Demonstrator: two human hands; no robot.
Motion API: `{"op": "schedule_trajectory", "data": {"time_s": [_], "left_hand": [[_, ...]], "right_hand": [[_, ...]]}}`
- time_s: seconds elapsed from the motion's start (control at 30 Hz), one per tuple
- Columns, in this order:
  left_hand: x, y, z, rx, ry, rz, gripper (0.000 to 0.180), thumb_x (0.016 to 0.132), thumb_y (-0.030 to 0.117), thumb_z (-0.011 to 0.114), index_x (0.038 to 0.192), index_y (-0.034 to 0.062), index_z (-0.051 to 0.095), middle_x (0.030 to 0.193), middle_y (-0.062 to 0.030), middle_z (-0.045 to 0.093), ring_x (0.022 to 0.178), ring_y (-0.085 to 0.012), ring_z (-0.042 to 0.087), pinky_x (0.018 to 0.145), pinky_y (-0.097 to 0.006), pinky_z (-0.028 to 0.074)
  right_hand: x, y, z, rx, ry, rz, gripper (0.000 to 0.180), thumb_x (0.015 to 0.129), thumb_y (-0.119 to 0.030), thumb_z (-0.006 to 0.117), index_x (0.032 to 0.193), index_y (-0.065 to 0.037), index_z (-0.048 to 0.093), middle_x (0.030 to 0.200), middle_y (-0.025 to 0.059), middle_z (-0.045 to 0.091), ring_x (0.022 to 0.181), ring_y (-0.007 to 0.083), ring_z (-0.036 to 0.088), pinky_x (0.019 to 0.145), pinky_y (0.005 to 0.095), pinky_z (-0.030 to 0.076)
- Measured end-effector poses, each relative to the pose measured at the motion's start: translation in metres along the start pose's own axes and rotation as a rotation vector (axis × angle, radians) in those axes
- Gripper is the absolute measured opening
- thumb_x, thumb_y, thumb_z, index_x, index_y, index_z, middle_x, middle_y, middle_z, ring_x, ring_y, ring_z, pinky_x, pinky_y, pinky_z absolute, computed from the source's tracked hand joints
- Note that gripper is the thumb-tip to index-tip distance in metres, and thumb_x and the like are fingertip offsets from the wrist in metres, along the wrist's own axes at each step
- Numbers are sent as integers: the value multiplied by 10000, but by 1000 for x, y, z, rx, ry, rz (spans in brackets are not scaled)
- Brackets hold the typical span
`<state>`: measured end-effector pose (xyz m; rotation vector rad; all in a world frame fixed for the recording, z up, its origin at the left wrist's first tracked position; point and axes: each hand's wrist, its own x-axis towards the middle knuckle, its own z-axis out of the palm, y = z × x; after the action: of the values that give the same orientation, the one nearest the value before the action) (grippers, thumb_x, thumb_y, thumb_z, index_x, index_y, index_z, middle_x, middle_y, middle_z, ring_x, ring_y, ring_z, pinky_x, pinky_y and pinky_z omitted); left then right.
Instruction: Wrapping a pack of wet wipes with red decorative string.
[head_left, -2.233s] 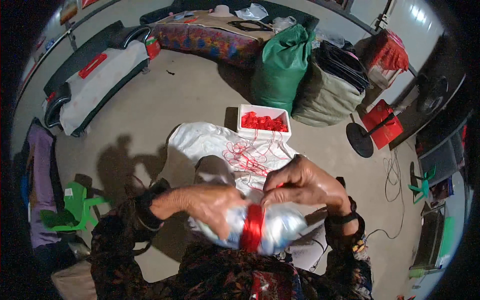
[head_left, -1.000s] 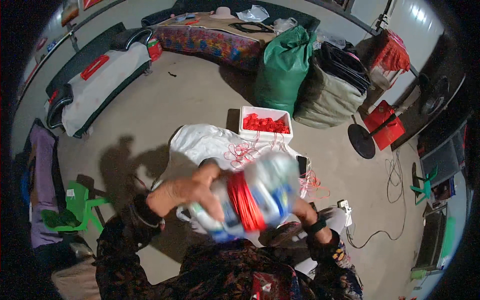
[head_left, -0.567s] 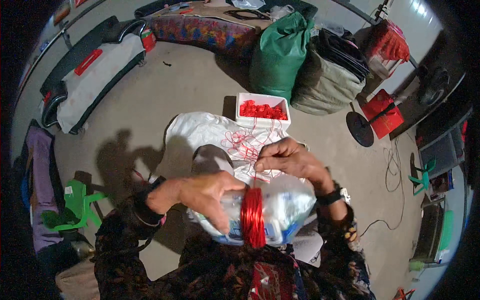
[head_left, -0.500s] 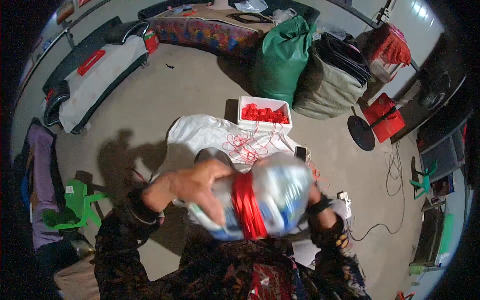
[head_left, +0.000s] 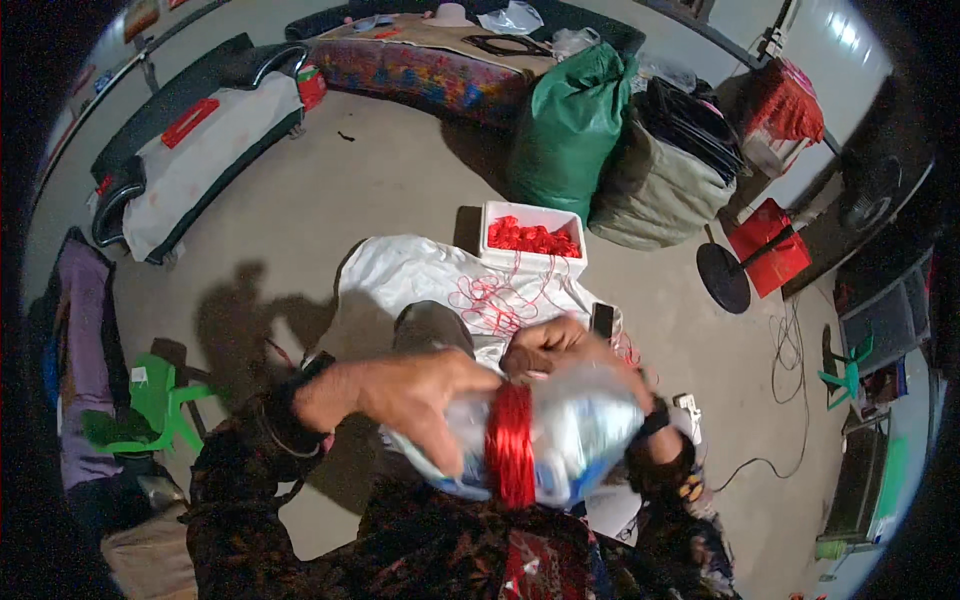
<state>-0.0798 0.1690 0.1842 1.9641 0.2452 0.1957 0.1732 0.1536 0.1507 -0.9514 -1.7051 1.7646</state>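
In front of my body lies a clear plastic bottle-like bundle (head_left: 592, 425) with white and blue markings, blurred by motion. A thick band of shiny red cord (head_left: 512, 445) is wound around its middle. My left hand (head_left: 405, 395) clasps the bundle's left end, thumb on the near side. My right hand (head_left: 572, 348) is bent over the far right side, fingers curled close to the red band; what they pinch, if anything, is hidden. Loose red cord (head_left: 492, 300) lies in loops on a white sheet (head_left: 390, 265) beyond my hands.
A white foam box (head_left: 530, 262) of red cord stands at the sheet's far edge, before a green sack (head_left: 570, 130) and a beige sack (head_left: 655, 190). A phone (head_left: 601, 320) lies to the right. A green stool (head_left: 152, 405) is at left, a black round base (head_left: 723, 278) at right.
The bundle has turned a little, its red band now more upright and slightly to the right. My right hand has come up over the far side from behind the right end.
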Motion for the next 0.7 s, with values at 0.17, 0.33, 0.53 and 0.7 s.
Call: {"op": "schedule_trajectory", "data": {"time_s": [0.17, 0.33, 0.53, 0.7], "left_hand": [[-26, -20, -28, -572, 587, -440, 559, 545, 128, 815, 1052, -18, 628, 924, -108, 675, 783, -158, 647, 743, -304, 530], [-35, -74, -14, -96, 220, -565, 724, 503, 196, 855, 1148, 27, 573, 937, -81, 662, 827, -172, 622, 758, -293, 496], [-6, -6, 26, -293, -6, -64, 743, 581, 202, 837, 1202, -46, 514, 1080, -142, 631, 874, -162, 626, 808, -314, 507], [-40, -30, -14, -487, 375, -390, 633, 542, 69, 822, 1109, -66, 573, 1019, -125, 650, 868, -149, 638, 754, -286, 532]], "right_hand": [[-9, 40, 40, -233, 14, -135, 215, 926, -204, 564, 931, -5, 644, 815, 84, 661, 720, 195, 618, 696, 312, 489], [-34, -50, 38, -586, -33, -331, 199, 908, -209, 586, 883, -24, 656, 708, 148, 605, 602, 289, 587, 563, 340, 459], [14, -44, 13, -248, -159, -113, 177, 877, -194, 628, 874, -21, 665, 765, 68, 653, 680, 140, 563, 662, 270, 454], [-9, 89, 20, -303, 179, -344, 230, 900, -185, 591, 1049, -18, 642, 1058, 88, 657, 988, 196, 589, 876, 337, 449]]}}
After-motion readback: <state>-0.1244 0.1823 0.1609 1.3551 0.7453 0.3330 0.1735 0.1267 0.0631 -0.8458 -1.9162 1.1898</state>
